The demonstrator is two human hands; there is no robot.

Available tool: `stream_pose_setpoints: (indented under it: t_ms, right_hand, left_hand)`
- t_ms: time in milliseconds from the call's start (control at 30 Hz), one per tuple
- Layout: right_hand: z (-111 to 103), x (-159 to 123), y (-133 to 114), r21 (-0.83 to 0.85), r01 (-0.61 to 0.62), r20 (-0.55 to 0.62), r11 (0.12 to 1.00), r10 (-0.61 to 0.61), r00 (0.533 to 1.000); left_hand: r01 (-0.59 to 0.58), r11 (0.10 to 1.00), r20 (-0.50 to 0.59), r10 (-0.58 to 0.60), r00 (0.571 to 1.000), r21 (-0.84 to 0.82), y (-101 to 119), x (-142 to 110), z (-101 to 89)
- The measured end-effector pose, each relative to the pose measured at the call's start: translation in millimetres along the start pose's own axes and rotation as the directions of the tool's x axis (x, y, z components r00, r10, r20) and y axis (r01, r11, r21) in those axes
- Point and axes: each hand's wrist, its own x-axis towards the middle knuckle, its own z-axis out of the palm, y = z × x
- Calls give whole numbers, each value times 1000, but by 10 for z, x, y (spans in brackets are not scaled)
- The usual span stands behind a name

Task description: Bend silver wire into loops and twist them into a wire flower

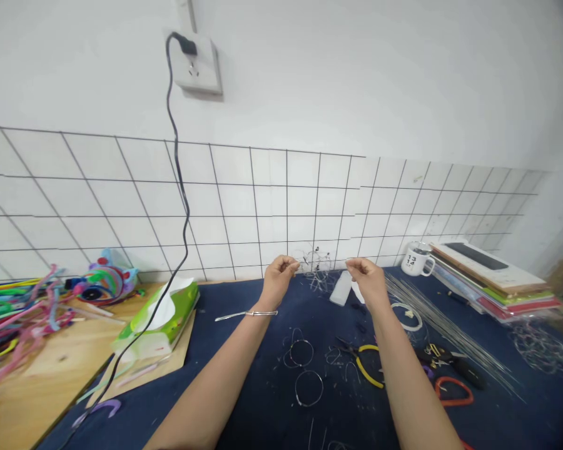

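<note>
Both my arms reach forward over a dark blue mat (263,400). My left hand (278,277) is pinched shut on one end of a thin wire (321,265). My right hand (366,278) is pinched shut on the other end, so the wire stretches between them near the tiled wall. A thin bracelet sits on my left wrist. Below the hands lie wire rings (304,375), yellow-handled pliers (368,365) and a small tangle of bent wire (316,269).
A green tissue pack (162,315) lies left, beside a pile of coloured pipe cleaners (23,312) on a wooden top. A black cable (181,206) hangs from a wall socket. Right: white mug (415,259), stacked flat boxes (492,278), straight wire bundle (445,328), red-handled tool (453,390).
</note>
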Motion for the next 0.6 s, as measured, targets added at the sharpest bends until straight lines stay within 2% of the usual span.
stream_pose_setpoints:
  t_ms: [167, 300, 400, 467, 600]
  right_hand:
    - [-98, 48, 54, 32, -20, -73, 999, 22, 997]
    - [-232, 71, 62, 52, -23, -134, 998, 30, 991]
    - [-281, 58, 70, 26, -30, -82, 999, 32, 996]
    - [-299, 41, 80, -19, -30, -21, 999, 30, 999]
    - [-345, 23, 107, -119, 10, 58, 993, -3, 998]
  left_hand:
    - [-4, 999, -102, 9, 995, 46, -135, 23, -36]
    - [49, 986, -160, -24, 987, 158, -409, -7, -14]
    - [84, 946, -99, -56, 994, 313, -651, -47, 18]
    - [104, 929, -73, -84, 994, 355, -759, -51, 13]
    - [97, 922, -111, -59, 992, 376, -788, 31, -76]
